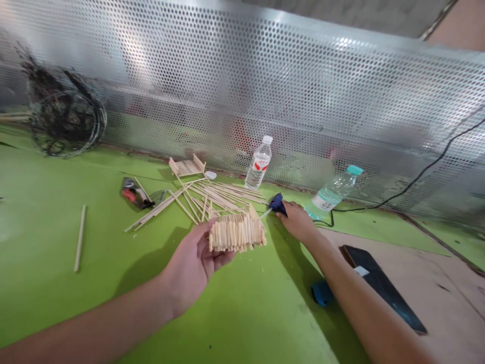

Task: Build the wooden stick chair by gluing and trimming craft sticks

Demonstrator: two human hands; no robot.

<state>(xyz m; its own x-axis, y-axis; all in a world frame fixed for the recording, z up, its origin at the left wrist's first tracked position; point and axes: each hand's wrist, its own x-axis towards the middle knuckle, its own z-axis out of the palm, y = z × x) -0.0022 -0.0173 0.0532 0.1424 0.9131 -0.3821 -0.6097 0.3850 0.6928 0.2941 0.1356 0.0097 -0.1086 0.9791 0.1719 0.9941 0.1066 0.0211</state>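
Observation:
My left hand (195, 260) holds a small panel of glued wooden sticks (237, 233) above the green table top (56, 217). My right hand (299, 221) reaches forward and grips a dark blue glue gun (277, 203), whose glue stick points left toward the panel. Just behind the panel lies a loose pile of thin wooden sticks (204, 196). A second small stick-built piece (187, 166) sits behind the pile.
Two clear water bottles stand or lean by the perforated metal wall (265, 86): one upright (258, 163), one tilted (333, 192). Red-handled pliers (134, 193), a lone stick (80, 237), a coil of black wire (66, 119), a dark phone (382, 285) and a black cable (417, 179) lie around.

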